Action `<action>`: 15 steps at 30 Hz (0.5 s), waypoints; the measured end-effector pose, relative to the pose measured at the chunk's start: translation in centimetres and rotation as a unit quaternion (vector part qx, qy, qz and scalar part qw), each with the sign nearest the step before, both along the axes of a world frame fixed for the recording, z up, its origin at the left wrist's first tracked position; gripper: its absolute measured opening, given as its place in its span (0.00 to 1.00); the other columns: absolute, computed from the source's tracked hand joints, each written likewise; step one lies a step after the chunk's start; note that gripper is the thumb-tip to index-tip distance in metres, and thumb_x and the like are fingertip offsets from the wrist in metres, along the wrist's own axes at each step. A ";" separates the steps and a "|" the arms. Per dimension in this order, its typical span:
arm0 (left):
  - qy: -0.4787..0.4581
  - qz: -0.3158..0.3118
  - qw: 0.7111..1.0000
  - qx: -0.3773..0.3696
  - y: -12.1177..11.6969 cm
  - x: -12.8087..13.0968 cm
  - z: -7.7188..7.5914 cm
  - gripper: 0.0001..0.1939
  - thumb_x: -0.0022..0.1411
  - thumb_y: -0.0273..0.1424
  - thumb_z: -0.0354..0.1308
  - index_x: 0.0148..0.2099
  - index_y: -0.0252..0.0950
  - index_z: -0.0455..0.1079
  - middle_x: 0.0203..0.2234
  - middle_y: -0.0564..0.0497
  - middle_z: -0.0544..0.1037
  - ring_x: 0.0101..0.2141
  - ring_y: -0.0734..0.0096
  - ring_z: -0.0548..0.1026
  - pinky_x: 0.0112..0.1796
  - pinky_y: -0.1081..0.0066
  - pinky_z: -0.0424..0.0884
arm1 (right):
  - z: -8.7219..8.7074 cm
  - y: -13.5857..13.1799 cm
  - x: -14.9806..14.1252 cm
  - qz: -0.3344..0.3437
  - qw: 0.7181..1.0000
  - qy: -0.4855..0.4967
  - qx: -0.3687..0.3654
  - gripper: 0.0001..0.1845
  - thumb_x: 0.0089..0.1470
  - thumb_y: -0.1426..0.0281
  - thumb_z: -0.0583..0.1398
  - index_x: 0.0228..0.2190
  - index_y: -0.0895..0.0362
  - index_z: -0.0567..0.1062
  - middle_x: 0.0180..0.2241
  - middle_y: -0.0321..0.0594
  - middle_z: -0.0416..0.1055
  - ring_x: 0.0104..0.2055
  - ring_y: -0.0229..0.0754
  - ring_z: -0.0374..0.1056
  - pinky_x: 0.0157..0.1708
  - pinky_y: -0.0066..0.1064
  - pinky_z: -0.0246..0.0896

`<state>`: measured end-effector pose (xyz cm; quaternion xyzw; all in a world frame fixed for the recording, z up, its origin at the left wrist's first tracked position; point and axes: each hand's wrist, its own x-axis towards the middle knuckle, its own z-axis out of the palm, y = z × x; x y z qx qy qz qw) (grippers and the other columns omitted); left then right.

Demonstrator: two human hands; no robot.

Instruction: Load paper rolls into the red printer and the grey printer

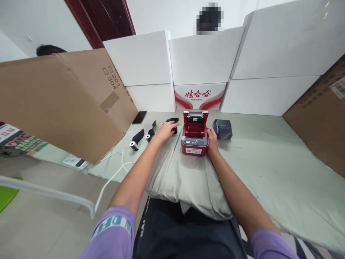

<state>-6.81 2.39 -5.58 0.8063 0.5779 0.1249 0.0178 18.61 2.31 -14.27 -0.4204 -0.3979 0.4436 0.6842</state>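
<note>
A red label printer stands on the cloth-covered surface in front of me, its lid raised and a dark roller showing inside. My right hand grips the printer's right side, fingers bent against the casing. To the left, my left hand reaches over a black roll with a loose black strip; its fingers are stretched out and partly cover the roll. Two similar black rolls with white ends, one nearer and one farther, lie left of that hand. Beside my right hand sits a dark grey boxy device.
White boxes form a wall at the back. Brown cardboard stands at the left and right. A phone lies at the back left, and a white cable hangs over the edge. Heads show beyond the boxes.
</note>
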 end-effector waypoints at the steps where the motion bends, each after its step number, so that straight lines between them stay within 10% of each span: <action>1: 0.003 0.001 1.000 -0.015 0.5 0.3 -0.1 0.25 0.61 0.26 0.55 0.59 0.47 0.72 0.62 0.47 0.71 0.58 0.53 0.71 0.57 0.55 0.64 | 0.1 -0.1 0.0 0.000 1.000 -0.003 0.000 0.19 0.51 0.54 0.60 0.38 0.54 0.76 0.40 0.38 0.77 0.44 0.45 0.70 0.50 0.39 0.64; 7: -0.189 0.076 0.978 0.047 0.6 0.3 2.2 0.17 0.62 0.30 0.57 0.52 0.43 0.77 0.48 0.46 0.80 0.47 0.58 0.77 0.51 0.61 0.70 | 0.0 0.0 0.0 -0.005 1.000 -0.013 0.003 0.19 0.51 0.54 0.60 0.38 0.54 0.77 0.41 0.39 0.77 0.46 0.46 0.70 0.53 0.40 0.63; 12: -0.522 0.062 0.851 0.006 -2.0 2.0 4.8 0.22 0.60 0.40 0.60 0.55 0.37 0.73 0.44 0.43 0.81 0.38 0.64 0.80 0.40 0.65 0.76 | -0.1 0.1 -0.1 -0.004 1.000 -0.003 0.002 0.18 0.50 0.55 0.60 0.38 0.54 0.76 0.40 0.38 0.77 0.45 0.46 0.70 0.52 0.40 0.63; 15: -0.571 0.028 0.817 -0.077 -2.8 3.1 4.5 0.25 0.54 0.41 0.66 0.52 0.35 0.74 0.40 0.44 0.82 0.38 0.65 0.80 0.36 0.68 0.75 | -0.1 0.1 -0.1 -0.004 1.000 0.002 0.001 0.18 0.50 0.55 0.60 0.38 0.54 0.76 0.40 0.38 0.77 0.44 0.46 0.70 0.51 0.40 0.63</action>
